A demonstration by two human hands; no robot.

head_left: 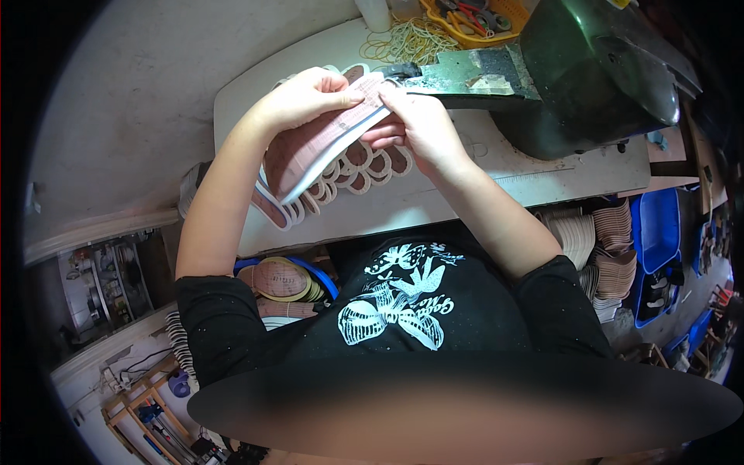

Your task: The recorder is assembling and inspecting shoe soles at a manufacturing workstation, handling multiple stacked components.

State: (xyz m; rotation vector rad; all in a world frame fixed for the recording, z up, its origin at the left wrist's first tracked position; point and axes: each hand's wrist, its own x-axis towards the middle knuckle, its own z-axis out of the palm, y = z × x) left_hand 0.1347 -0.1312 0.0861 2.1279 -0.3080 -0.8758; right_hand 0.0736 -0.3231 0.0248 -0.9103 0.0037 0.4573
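Observation:
A shoe sole (322, 143) with a pinkish-brown top and a white edge with a dark blue line is held up at a tilt over the table. My left hand (306, 97) grips it near its far end, thumb on top and fingers curled out of sight. My right hand (426, 128) pinches the same end at its right edge, the other fingers partly under it. That end is close to the tip of a green machine arm (473, 74); whether they touch I cannot tell. Below the held sole lies a pile of similar white-rimmed soles (360, 174), partly covered by it.
The dark green machine body (597, 85) stands on the white table (457, 194) at right. Behind it are a yellow basket (508, 15) of tools and tangled yellowish bands (415, 43). Stacked soles (612, 248) and blue bins (657, 225) stand low at right; more soles (279, 279) are near my left elbow.

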